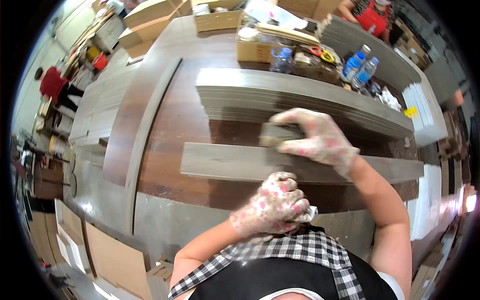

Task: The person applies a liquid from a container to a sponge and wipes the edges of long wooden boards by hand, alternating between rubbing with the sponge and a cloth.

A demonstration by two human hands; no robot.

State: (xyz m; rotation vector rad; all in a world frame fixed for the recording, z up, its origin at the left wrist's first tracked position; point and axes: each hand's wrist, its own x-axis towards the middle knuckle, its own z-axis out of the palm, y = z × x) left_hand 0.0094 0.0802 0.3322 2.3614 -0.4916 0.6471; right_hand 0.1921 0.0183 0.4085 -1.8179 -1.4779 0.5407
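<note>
My right hand (322,139), in a white glove with pink spots, grips a small grey block (281,133) between thumb and fingers. The block looks like a sanding sponge, though motion blurs it. It is over the far edge of a long grey plank (225,161) lying crosswise on the brown table; whether it touches the plank, I cannot tell. Close to my apron, my left hand (274,204) is closed in a matching glove. A bit of crumpled white material (309,214) pokes out beside that fist; what it holds is mostly hidden.
Beyond the plank lies a stack of grey boards (300,95). Farther back are plastic bottles (364,70), scissors (322,54) and a cluttered carton (255,51). A narrow grey strip (147,122) runs along the left. White panels (425,200) stand at right. A person in a red apron (372,20) is across the table.
</note>
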